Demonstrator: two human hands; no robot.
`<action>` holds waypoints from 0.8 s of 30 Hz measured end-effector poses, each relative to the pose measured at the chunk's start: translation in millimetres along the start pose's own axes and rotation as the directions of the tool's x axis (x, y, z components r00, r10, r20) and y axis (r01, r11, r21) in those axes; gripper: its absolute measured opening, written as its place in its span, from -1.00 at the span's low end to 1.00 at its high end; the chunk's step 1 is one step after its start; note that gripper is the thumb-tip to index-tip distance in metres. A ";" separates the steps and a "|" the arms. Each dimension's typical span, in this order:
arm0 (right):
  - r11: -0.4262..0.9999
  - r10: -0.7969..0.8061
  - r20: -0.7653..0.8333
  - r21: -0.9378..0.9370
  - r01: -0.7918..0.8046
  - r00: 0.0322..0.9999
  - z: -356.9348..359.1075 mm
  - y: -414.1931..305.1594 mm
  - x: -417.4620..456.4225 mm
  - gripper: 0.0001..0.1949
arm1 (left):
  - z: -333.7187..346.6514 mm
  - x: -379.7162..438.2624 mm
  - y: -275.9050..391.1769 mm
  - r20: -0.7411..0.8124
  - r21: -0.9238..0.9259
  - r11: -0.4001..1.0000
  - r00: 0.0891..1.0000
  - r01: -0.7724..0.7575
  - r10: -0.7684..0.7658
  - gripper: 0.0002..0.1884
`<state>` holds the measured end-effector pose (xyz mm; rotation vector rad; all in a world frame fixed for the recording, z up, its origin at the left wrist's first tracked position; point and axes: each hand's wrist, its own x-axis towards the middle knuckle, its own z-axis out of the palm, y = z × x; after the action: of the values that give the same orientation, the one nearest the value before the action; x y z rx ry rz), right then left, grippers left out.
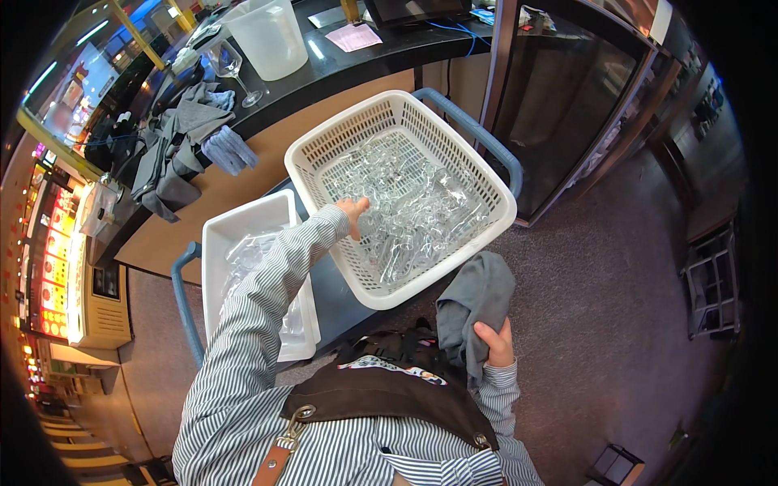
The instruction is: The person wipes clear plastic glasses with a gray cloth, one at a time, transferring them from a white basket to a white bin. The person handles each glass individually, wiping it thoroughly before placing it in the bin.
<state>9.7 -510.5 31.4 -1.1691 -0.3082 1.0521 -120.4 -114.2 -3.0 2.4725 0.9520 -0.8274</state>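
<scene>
My left hand point(354, 214) reaches over the near left part of a white slotted plastic basket point(398, 301), its thumb and a finger apart beside a pile of clear glassware point(419, 212). Nothing shows clearly in it. The pieces lie jumbled together and their exact kind is hard to make out. On the right, outside the basket's near edge, my right hand point(497, 343) grips a bunched grey cloth point(477, 297). Under my left sleeve a white plastic tub point(213, 255) holds more clear pieces point(249, 249), partly hidden by my arm.
The basket and tub stand on a grey cart point(337, 291) with blue-grey handles point(480, 133). Behind it runs a dark counter point(328, 67) with a wine glass point(226, 61), a translucent bucket point(267, 39), grey cloths point(167, 152) and a pink paper point(354, 37). A glass-door cabinet point(559, 103) stands right.
</scene>
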 end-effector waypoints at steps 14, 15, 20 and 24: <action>0.978 -0.119 0.071 -0.165 0.130 0.990 19.6 4.6 10.3 -0.45 | -7.3 -40.0 15.0 -0.244 0.443 0.890 0.942 -0.102 0.229 -0.13; 0.974 -0.124 0.088 -0.180 0.138 0.988 20.9 5.2 11.0 -0.45 | -9.3 -43.6 12.4 -0.255 0.437 0.892 0.936 -0.113 0.243 -0.12; 0.962 -0.138 0.133 -0.217 0.165 0.981 29.5 6.4 15.1 -0.43 | -14.3 -65.0 -9.8 -0.376 0.156 0.968 0.894 -0.199 0.244 -0.12; 0.952 -0.182 0.137 -0.222 0.209 0.974 37.0 9.6 20.8 -0.39 | -4.4 -84.0 -26.9 -0.468 -0.406 0.814 0.859 -0.416 0.206 -0.23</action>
<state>-9.9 -471.6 32.1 -1.2617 -0.6418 0.9267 -187.9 -133.6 50.5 2.2674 0.7159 0.0620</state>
